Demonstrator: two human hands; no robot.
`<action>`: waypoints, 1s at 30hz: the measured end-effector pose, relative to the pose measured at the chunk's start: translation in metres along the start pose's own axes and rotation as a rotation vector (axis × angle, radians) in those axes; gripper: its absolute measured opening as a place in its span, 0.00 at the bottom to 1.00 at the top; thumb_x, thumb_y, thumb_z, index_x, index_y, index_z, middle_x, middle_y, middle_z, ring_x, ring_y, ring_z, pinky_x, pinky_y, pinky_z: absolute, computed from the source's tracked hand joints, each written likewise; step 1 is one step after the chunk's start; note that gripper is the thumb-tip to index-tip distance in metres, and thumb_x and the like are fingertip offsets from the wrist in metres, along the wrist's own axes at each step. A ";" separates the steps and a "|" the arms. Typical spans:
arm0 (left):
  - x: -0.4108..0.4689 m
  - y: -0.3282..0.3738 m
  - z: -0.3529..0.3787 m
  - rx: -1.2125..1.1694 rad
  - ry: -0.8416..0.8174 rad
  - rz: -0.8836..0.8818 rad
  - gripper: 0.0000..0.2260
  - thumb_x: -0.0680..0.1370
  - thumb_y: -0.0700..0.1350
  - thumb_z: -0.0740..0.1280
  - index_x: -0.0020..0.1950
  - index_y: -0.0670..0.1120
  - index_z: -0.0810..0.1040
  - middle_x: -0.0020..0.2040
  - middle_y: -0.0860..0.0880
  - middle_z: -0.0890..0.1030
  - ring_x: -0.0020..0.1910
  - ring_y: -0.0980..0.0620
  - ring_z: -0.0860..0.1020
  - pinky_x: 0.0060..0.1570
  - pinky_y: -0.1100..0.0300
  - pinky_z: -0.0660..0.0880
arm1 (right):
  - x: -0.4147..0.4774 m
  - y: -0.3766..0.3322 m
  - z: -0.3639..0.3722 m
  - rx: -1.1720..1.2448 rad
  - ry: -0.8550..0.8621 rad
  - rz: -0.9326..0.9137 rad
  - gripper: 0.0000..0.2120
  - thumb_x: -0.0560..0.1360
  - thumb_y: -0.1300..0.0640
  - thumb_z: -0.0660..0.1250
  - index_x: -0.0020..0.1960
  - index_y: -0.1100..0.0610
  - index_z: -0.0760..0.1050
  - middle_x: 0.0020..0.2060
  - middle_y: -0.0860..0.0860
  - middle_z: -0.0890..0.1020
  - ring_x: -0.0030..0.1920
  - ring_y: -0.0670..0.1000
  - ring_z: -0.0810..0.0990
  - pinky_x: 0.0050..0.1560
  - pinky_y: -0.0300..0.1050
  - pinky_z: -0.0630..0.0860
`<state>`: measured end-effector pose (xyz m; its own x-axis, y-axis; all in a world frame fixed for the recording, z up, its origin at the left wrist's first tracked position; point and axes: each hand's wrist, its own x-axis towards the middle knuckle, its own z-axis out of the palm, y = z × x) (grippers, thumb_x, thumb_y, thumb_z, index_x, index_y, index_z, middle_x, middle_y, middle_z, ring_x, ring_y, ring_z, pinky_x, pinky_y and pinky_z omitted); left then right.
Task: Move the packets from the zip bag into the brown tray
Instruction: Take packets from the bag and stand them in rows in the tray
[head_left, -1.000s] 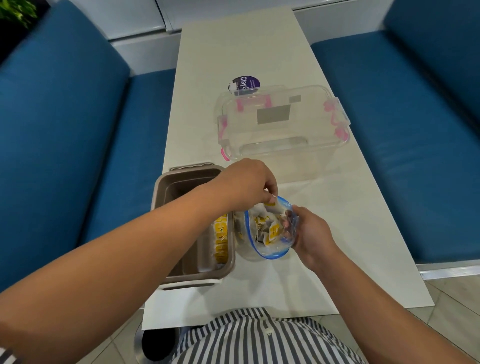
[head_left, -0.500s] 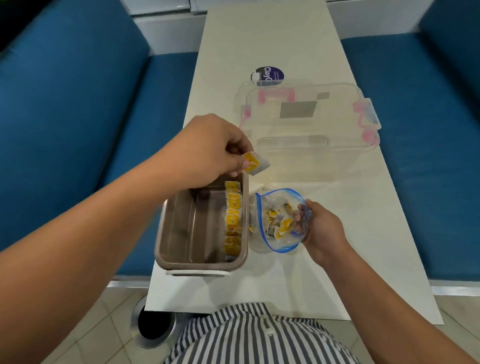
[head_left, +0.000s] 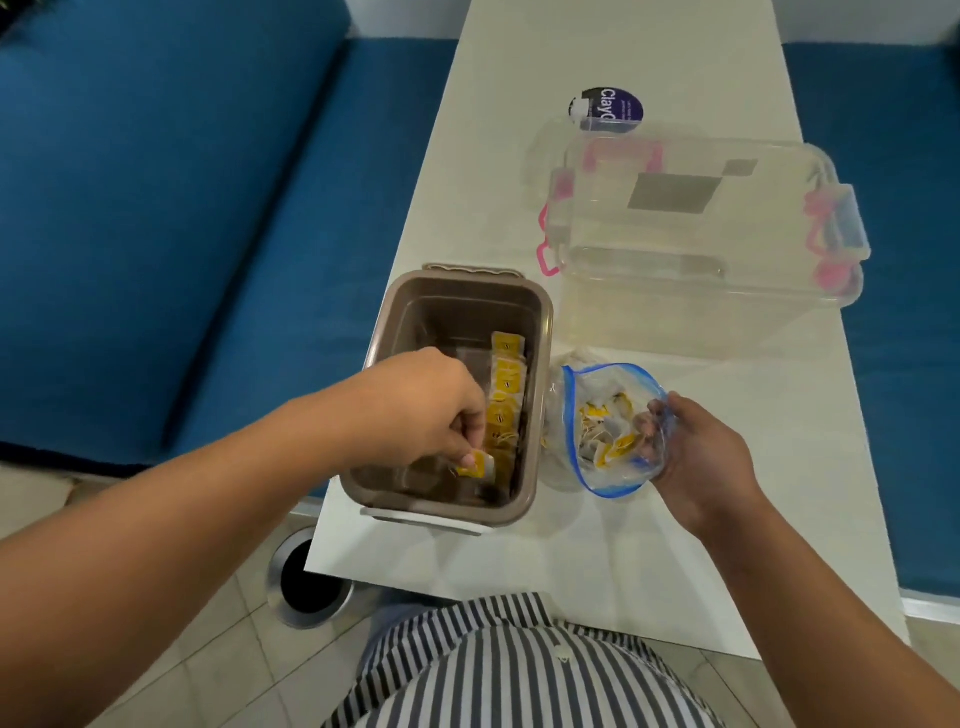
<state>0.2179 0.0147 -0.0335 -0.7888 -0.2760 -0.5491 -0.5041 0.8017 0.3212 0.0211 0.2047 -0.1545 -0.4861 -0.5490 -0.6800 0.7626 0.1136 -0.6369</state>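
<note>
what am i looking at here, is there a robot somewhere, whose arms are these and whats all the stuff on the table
No robot here. These are a person's two bare arms, filmed by one wide-angle camera worn on their head and looking down. The left hand pinches a small yellow packet inside the brown tray, beside a row of packets standing along the wall nearest the bag. The right hand holds the open zip bag, which has more packets in it. Farther back on the white table are a clear box with pink latches and a round thing with a purple label.
</note>
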 end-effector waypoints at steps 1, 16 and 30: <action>0.002 -0.001 0.006 0.029 -0.017 0.004 0.02 0.74 0.50 0.75 0.45 0.54 0.84 0.37 0.58 0.81 0.39 0.57 0.79 0.34 0.66 0.69 | 0.001 0.000 0.000 0.000 -0.004 0.004 0.11 0.82 0.55 0.60 0.42 0.57 0.72 0.33 0.53 0.70 0.32 0.51 0.68 0.34 0.42 0.69; 0.037 -0.010 0.045 0.114 -0.053 -0.001 0.08 0.77 0.45 0.70 0.55 0.53 0.83 0.45 0.50 0.82 0.42 0.50 0.80 0.45 0.55 0.81 | 0.005 -0.002 -0.001 0.013 0.016 0.030 0.12 0.83 0.55 0.60 0.42 0.57 0.72 0.33 0.54 0.70 0.33 0.50 0.69 0.40 0.45 0.69; 0.041 -0.005 0.045 0.050 -0.027 -0.031 0.07 0.75 0.46 0.70 0.52 0.50 0.83 0.42 0.50 0.82 0.40 0.51 0.80 0.43 0.54 0.81 | 0.003 -0.004 0.001 0.013 0.007 0.022 0.14 0.84 0.55 0.58 0.41 0.58 0.72 0.32 0.54 0.71 0.31 0.51 0.68 0.40 0.46 0.68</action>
<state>0.2042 0.0232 -0.0927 -0.7626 -0.2874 -0.5796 -0.5097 0.8187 0.2646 0.0172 0.2015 -0.1535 -0.4717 -0.5408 -0.6965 0.7789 0.1147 -0.6166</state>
